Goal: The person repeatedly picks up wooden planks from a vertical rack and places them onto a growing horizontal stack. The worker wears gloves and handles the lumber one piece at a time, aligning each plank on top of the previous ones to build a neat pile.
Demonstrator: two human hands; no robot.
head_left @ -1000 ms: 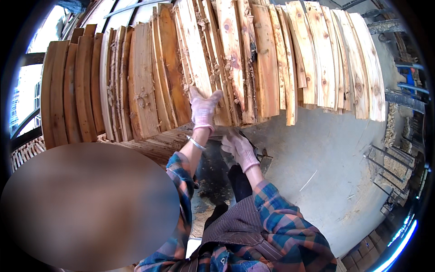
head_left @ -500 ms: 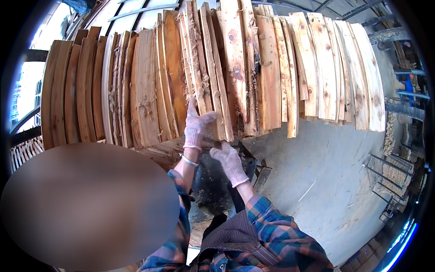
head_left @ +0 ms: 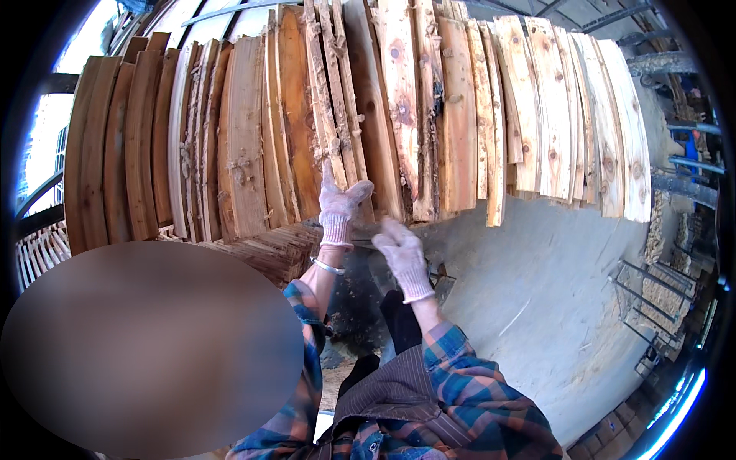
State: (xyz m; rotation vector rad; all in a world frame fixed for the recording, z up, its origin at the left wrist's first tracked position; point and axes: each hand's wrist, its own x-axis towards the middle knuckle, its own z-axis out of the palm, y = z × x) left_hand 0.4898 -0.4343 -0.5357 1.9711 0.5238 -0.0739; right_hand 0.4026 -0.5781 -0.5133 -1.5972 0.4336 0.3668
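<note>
A long row of rough-sawn wooden boards [head_left: 248, 138] stands side by side across the view, their near ends toward me. My left hand [head_left: 343, 208], in a pale knitted glove, touches the near ends of narrow bark-edged strips [head_left: 342, 115]. Its index finger is stretched along them and the thumb sticks out to the right. Just right of these strips lies a wider brown board [head_left: 373, 115]. Below that board's near end is my gloved right hand [head_left: 403, 259], fingers apart and slightly blurred, with nothing visible in it.
Beneath the row on the left are more stacked wood pieces [head_left: 268, 257]. Grey concrete floor [head_left: 529, 284] spreads to the right. A metal frame [head_left: 652, 295] stands at the far right near wood shavings. A blurred oval hides the lower left.
The narrow strips by my hands have shifted left, exposing more of the brown board. My left hand has moved slightly right, and my right hand has moved right and a little farther forward.
</note>
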